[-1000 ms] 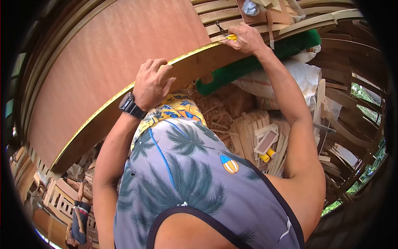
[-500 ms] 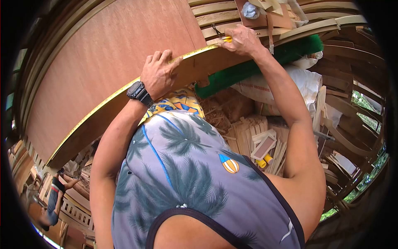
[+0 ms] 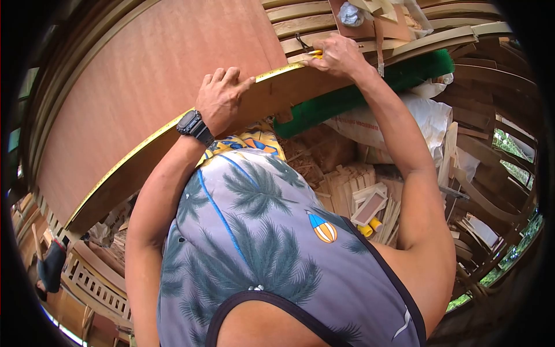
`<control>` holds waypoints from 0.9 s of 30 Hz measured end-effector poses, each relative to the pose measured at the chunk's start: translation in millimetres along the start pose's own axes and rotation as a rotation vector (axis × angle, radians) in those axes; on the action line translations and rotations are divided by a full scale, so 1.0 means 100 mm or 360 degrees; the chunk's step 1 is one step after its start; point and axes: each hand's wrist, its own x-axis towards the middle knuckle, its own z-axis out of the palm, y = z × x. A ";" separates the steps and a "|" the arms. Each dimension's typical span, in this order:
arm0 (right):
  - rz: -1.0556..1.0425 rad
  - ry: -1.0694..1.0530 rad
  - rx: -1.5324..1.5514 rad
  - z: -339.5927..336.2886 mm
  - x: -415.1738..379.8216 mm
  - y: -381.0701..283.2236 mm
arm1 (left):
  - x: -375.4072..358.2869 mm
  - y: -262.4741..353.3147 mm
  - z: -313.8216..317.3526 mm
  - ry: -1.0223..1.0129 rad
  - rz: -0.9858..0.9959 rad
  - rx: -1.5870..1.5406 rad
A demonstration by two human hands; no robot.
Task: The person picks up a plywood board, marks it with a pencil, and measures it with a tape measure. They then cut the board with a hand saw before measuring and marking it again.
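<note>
A reddish-brown plywood sheet (image 3: 156, 75) lies before me, with a yellow tape measure (image 3: 144, 143) stretched along its near edge. My left hand (image 3: 222, 99), wearing a black watch (image 3: 190, 123), rests palm down on that edge. Its fingers are bent on the board and the thumb extends along the tape. At the sheet's right end, my right hand (image 3: 338, 56) is closed around the yellow end of the tape measure, partly hidden by the fingers. A small dark hooked item (image 3: 302, 41) lies just beyond this hand.
Wooden slats (image 3: 300, 26) run under the sheet. A green roll (image 3: 370, 92) and a white sack (image 3: 416, 118) sit below at right. Wood offcuts (image 3: 341, 188) and shavings lie near my legs. Another person (image 3: 52, 263) is at lower left, beside a slatted wooden piece (image 3: 95, 286).
The fingers of my left hand have shifted slightly on the board edge. My right hand stays in place. The other person at lower left has changed posture and moved left.
</note>
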 end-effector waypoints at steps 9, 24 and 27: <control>0.0064 -0.0149 0.0024 -0.11 0.05 -0.06 | 0.03 -0.01 -0.02 -0.0055 -0.0007 -0.0009; 0.0196 -0.0385 0.0031 -0.18 0.16 -0.07 | 0.13 -0.03 -0.01 -0.0070 0.0067 -0.0050; 0.0201 -0.0430 0.0047 -0.20 0.18 -0.08 | 0.14 -0.02 -0.01 -0.0078 0.0052 -0.0066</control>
